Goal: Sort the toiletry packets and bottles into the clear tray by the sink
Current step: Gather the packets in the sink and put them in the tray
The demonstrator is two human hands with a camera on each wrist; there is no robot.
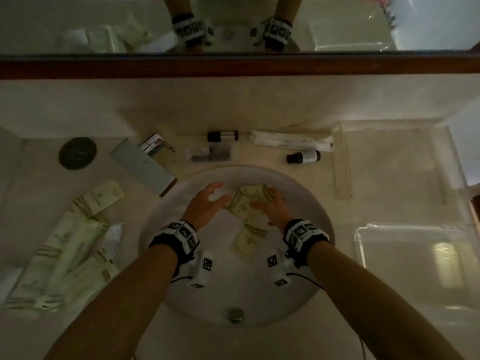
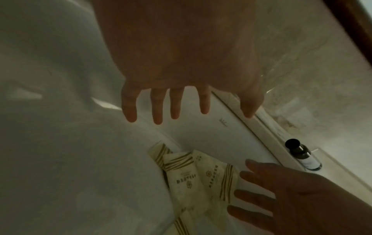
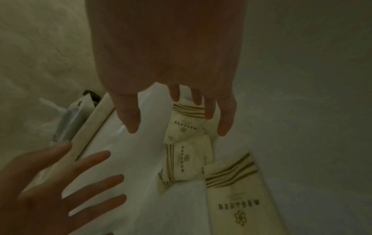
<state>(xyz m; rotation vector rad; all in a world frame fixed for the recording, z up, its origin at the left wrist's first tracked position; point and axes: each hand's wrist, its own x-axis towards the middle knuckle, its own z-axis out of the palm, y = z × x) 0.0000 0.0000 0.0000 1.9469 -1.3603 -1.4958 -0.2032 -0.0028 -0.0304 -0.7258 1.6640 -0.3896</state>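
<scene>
Cream packets [image 1: 246,203] in basin [image 1: 306,203]; spread hands [image 1: 205,203] flank them, rim near

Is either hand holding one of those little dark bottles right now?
No: both dark bottles lie on the counter behind the sink, while the left hand and right hand spread open over packets.

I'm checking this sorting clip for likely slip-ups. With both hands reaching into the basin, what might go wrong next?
1. The striped packets overlap in the sink bowl; grabbing them together with the open right hand and left hand may drop some.
2. A dropped packet could slide toward the drain.
3. Carrying them toward the clear tray could knock the small dark bottle lying beside it.
</scene>
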